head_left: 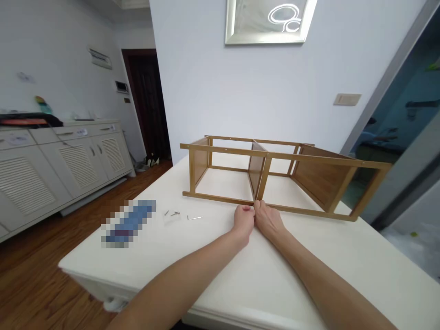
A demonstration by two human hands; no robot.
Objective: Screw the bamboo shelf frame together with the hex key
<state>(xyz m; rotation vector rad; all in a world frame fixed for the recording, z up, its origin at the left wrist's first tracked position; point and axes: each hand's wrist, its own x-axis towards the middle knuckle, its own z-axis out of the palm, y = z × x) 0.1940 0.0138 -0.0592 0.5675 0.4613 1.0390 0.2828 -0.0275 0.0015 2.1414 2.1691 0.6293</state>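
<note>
The wooden rack (220, 200) lies on its side on the white table (213, 270), near the wall (192, 82). It has long, thin bars and three flat wood panels. One panel (257, 167) is in the middle, and the other two are nearer the ends.

Both hands are at the low bar on the near side, right by the bottom of the middle panel. The left hand (244, 221) is curled up, with its fingers bent in. I cannot tell if it holds something small. The right hand (269, 218) is just beside it, and its fingers reach the bar. I cannot tell if they pinch it or only touch it.

To the left of the hands, a thin metal stick with a bent end (195, 217) lies on the table. Just past it are some small screws (175, 213) on a see-through patch, maybe a little bag. Farther left is a blue thing (132, 222), too blurred to make out.

A shiny picture frame (270, 38) hangs on the wall above the rack. Far to the left are white cupboards (79, 160) and a dark door (147, 101).
</note>
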